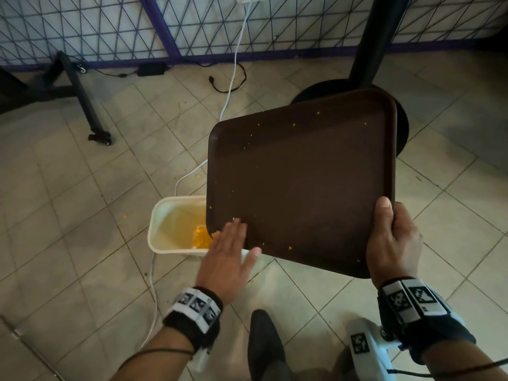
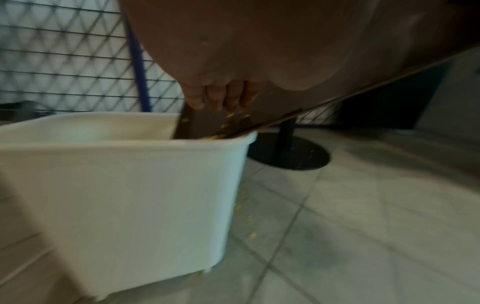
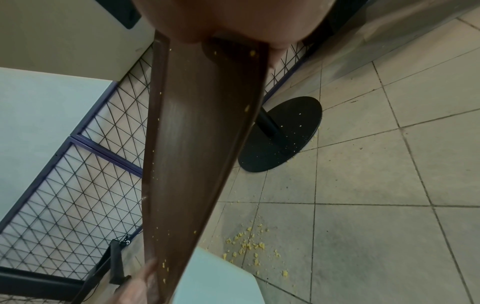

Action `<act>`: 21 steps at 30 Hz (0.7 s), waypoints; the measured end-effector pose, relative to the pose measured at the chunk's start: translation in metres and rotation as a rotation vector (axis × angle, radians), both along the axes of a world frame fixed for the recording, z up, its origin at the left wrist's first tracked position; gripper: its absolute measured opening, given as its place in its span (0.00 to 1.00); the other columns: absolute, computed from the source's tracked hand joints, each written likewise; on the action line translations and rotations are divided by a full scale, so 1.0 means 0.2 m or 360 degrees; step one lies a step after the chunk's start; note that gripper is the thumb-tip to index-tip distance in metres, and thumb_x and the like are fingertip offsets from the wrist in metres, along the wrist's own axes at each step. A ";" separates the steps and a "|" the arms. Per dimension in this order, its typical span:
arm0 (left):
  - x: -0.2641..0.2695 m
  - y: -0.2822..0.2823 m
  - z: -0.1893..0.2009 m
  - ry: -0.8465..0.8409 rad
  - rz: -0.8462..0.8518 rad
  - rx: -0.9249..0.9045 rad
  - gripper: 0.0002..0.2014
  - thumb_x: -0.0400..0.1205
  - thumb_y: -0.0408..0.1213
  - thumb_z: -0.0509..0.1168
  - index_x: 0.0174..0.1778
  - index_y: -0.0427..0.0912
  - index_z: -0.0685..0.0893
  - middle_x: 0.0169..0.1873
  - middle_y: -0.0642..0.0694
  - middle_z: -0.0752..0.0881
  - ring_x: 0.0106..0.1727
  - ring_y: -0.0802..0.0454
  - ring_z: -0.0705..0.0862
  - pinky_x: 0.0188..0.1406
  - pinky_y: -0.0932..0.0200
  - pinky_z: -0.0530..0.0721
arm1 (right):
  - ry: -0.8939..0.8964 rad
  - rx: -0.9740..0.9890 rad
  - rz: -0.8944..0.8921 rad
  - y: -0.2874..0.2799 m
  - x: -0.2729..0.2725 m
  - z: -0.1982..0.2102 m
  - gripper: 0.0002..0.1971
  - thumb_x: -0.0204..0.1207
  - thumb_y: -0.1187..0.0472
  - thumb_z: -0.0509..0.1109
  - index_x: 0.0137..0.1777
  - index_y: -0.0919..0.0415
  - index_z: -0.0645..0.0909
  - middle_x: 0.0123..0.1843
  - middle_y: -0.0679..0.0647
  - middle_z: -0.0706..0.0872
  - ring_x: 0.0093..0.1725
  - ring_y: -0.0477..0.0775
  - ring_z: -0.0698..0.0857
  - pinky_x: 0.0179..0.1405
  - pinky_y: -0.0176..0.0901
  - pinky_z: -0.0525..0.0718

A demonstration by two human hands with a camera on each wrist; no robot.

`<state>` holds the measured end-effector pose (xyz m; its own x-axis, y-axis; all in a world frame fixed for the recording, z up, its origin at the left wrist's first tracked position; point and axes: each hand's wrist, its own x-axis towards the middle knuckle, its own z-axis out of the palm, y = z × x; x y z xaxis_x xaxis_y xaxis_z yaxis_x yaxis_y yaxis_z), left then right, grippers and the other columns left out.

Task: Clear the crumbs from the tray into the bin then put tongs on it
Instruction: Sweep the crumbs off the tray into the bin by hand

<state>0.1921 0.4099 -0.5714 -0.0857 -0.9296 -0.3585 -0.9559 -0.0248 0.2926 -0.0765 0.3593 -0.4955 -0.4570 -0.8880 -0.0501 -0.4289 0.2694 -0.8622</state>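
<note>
A dark brown tray (image 1: 302,171) hangs tilted, its low left corner over a white bin (image 1: 165,215) on the floor. My right hand (image 1: 390,237) grips the tray's near right corner, thumb on top. My left hand (image 1: 228,251) lies flat on the tray's low corner, fingers straight, touching yellow crumbs (image 1: 217,233) at the edge. More crumbs (image 1: 200,237) lie inside the bin. In the left wrist view crumbs (image 2: 233,121) slide off the tray (image 2: 259,121) into the bin (image 2: 124,185). In the right wrist view the tray (image 3: 197,144) runs down toward the bin (image 3: 215,281). No tongs are in view.
A black table pedestal (image 1: 371,37) with round base (image 1: 401,127) stands behind the tray. A white cable (image 1: 233,67) runs across the tiled floor past the bin. Spilled crumbs (image 3: 246,244) lie on the tiles. A wire mesh fence (image 1: 110,26) and a black stand leg (image 1: 85,100) are at the back.
</note>
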 end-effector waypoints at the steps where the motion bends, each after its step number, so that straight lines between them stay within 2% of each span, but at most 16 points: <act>1: -0.10 0.01 0.05 0.0067 -0.0095 -0.0054 0.34 0.86 0.64 0.34 0.86 0.52 0.38 0.85 0.54 0.34 0.85 0.58 0.32 0.83 0.54 0.34 | 0.0006 0.0003 0.0000 0.00 0.00 0.00 0.23 0.88 0.50 0.54 0.39 0.67 0.74 0.29 0.52 0.73 0.28 0.51 0.71 0.26 0.44 0.67; 4: -0.36 0.08 0.09 0.0109 -0.0482 -0.0137 0.35 0.86 0.65 0.31 0.85 0.52 0.34 0.84 0.53 0.29 0.83 0.59 0.26 0.82 0.52 0.29 | 0.0006 0.0016 0.0013 0.00 0.00 0.00 0.23 0.88 0.49 0.54 0.40 0.67 0.74 0.30 0.53 0.74 0.28 0.51 0.71 0.27 0.45 0.68; 7: -0.41 0.14 -0.01 0.0098 -0.0647 -0.0162 0.33 0.89 0.62 0.37 0.87 0.49 0.42 0.87 0.51 0.35 0.86 0.56 0.33 0.84 0.48 0.33 | 0.0012 0.0028 0.0008 0.00 0.00 0.00 0.23 0.88 0.48 0.53 0.40 0.66 0.74 0.30 0.52 0.74 0.29 0.51 0.72 0.29 0.45 0.69; 10: -0.25 0.15 -0.12 0.0094 -0.0508 -0.0185 0.31 0.89 0.61 0.39 0.86 0.52 0.43 0.87 0.53 0.39 0.87 0.56 0.37 0.84 0.49 0.37 | 0.0012 0.0027 -0.0004 0.00 0.00 0.00 0.22 0.88 0.49 0.54 0.39 0.65 0.73 0.30 0.52 0.73 0.29 0.50 0.71 0.28 0.44 0.68; 12: -0.10 0.13 -0.16 -0.0005 -0.0385 -0.0125 0.31 0.88 0.62 0.35 0.86 0.53 0.42 0.87 0.54 0.38 0.87 0.56 0.37 0.84 0.49 0.36 | 0.0009 0.0028 -0.0005 0.00 0.00 -0.01 0.22 0.88 0.49 0.54 0.39 0.66 0.74 0.30 0.52 0.74 0.29 0.50 0.71 0.28 0.45 0.68; 15: 0.13 0.09 -0.19 -0.0225 -0.0279 0.0025 0.36 0.84 0.65 0.27 0.86 0.52 0.42 0.86 0.53 0.39 0.86 0.55 0.33 0.84 0.49 0.34 | -0.0005 0.0000 -0.0001 -0.01 0.00 -0.02 0.23 0.88 0.49 0.54 0.39 0.67 0.74 0.29 0.52 0.74 0.29 0.52 0.72 0.29 0.47 0.69; 18: 0.32 0.03 -0.20 -0.0399 -0.0230 0.0091 0.40 0.83 0.66 0.25 0.88 0.49 0.49 0.88 0.50 0.45 0.86 0.53 0.36 0.84 0.47 0.35 | 0.0003 -0.0016 0.0005 0.00 0.00 -0.02 0.23 0.88 0.49 0.54 0.39 0.67 0.73 0.29 0.51 0.73 0.28 0.51 0.71 0.29 0.47 0.69; 21: 0.38 -0.02 -0.17 -0.0406 -0.0206 0.0039 0.39 0.85 0.64 0.26 0.87 0.47 0.56 0.88 0.49 0.51 0.87 0.52 0.40 0.84 0.46 0.39 | 0.0004 -0.0029 0.0013 0.00 0.00 -0.01 0.23 0.88 0.50 0.54 0.39 0.67 0.73 0.29 0.51 0.73 0.28 0.50 0.71 0.29 0.47 0.69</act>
